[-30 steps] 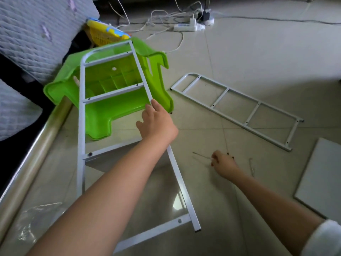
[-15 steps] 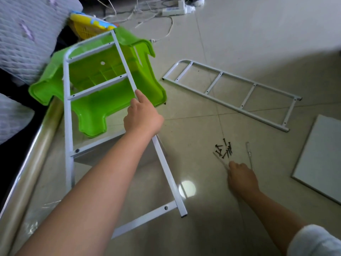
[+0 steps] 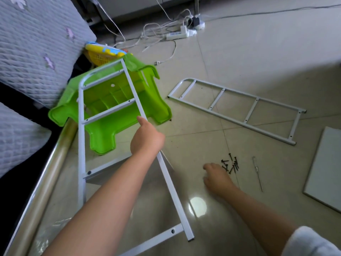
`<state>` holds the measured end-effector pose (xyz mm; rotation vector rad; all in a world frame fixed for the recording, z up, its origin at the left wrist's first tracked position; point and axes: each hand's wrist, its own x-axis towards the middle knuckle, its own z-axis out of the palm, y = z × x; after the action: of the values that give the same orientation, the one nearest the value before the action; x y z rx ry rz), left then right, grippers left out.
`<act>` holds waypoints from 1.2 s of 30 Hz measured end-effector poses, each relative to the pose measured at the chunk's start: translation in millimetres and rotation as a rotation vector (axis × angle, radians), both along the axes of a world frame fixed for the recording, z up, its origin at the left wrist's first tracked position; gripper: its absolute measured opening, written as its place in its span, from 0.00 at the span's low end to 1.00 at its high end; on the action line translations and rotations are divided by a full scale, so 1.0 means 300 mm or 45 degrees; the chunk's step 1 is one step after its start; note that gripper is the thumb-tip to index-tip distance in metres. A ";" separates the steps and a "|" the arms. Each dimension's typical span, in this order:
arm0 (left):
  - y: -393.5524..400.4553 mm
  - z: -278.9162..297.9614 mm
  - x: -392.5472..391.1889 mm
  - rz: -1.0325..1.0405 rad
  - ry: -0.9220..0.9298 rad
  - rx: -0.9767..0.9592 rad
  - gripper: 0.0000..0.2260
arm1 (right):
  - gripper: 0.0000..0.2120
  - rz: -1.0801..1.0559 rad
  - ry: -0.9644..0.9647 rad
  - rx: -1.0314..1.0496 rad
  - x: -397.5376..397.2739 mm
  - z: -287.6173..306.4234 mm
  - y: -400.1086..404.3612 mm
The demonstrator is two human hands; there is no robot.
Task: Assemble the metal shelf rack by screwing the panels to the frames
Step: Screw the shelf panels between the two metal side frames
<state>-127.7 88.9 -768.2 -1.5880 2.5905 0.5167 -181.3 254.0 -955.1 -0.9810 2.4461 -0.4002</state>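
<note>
Gripping the right rail of a white metal frame (image 3: 81, 145) propped on an upturned green stool (image 3: 118, 115), the left hand (image 3: 146, 139) steadies it while the right hand (image 3: 216, 177), fingers loosely spread and seemingly empty, rests on the tiled floor (image 3: 258, 52) beside a pile of black screws (image 3: 230, 164). Judging by this, fetching a screw is the step in hand; next comes pinching one and taking the screwdriver (image 3: 257, 173) nearby. A second frame (image 3: 238, 109) and a white panel (image 3: 326, 167) lie apart, with open floor between.
</note>
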 end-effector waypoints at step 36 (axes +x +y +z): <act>-0.087 0.206 0.258 0.101 0.153 -0.234 0.12 | 0.12 0.490 0.207 -0.325 0.097 0.360 -0.277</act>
<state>-50.2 62.9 -706.4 -1.7733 2.7433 0.4014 -152.3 171.0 -847.1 -1.6138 2.3053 -0.5215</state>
